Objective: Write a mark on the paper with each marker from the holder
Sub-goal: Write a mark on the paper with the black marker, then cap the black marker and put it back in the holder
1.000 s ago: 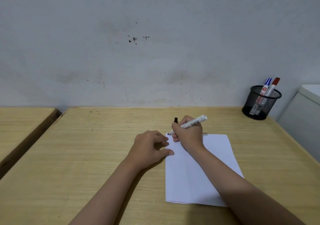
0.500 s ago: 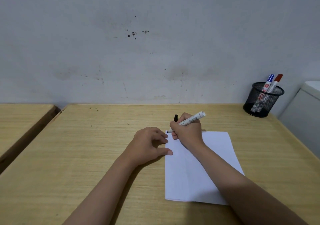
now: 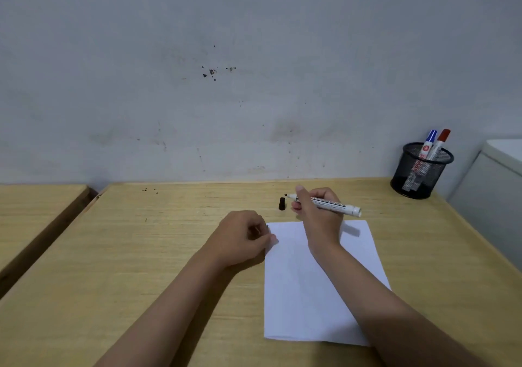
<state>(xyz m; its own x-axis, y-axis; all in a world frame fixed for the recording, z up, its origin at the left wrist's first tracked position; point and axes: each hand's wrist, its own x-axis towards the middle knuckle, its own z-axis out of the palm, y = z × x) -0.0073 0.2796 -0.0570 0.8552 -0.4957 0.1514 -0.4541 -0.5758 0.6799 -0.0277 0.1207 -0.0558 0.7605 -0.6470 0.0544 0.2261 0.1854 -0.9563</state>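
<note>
The paper (image 3: 316,279) lay on the desk (image 3: 141,253). The left hand (image 3: 243,236), fingers curled, pressed its near-left corner. Beyond, the right hand (image 3: 319,214) gripped the uncapped marker (image 3: 330,204) above the sheet's far edge, tip pointing left toward the cap (image 3: 282,203). The holder (image 3: 421,174) stood far right with two markers (image 3: 433,147).

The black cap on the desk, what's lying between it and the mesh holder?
In the head view, the right hand holding the uncapped marker sits between the black cap and the mesh holder; beyond it, only bare desk.
</note>
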